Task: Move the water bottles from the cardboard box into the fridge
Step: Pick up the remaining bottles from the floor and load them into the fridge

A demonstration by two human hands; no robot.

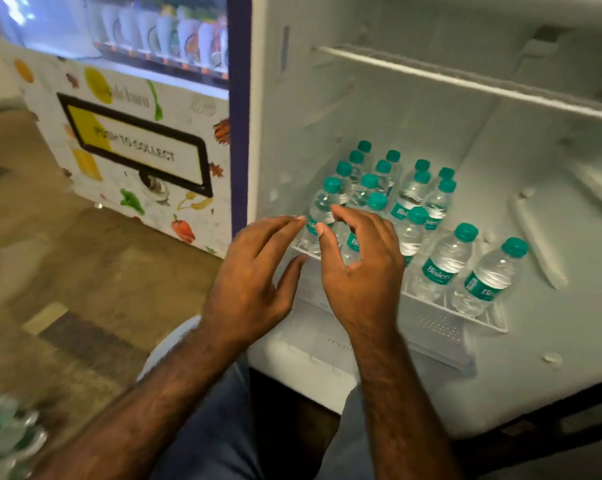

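The open fridge [431, 81] fills the right of the view, a vending machine [137, 133] beside it on the left. On the fridge's lower wire shelf [448, 306] stand green-capped water bottles [441, 261] in rows (labels teal). More bottles [1, 431] lie blurred at lower left. Left hand [254, 268] and right hand [358, 258] hover at the shelf's front, fingers spread and loosely bent, holding nothing.
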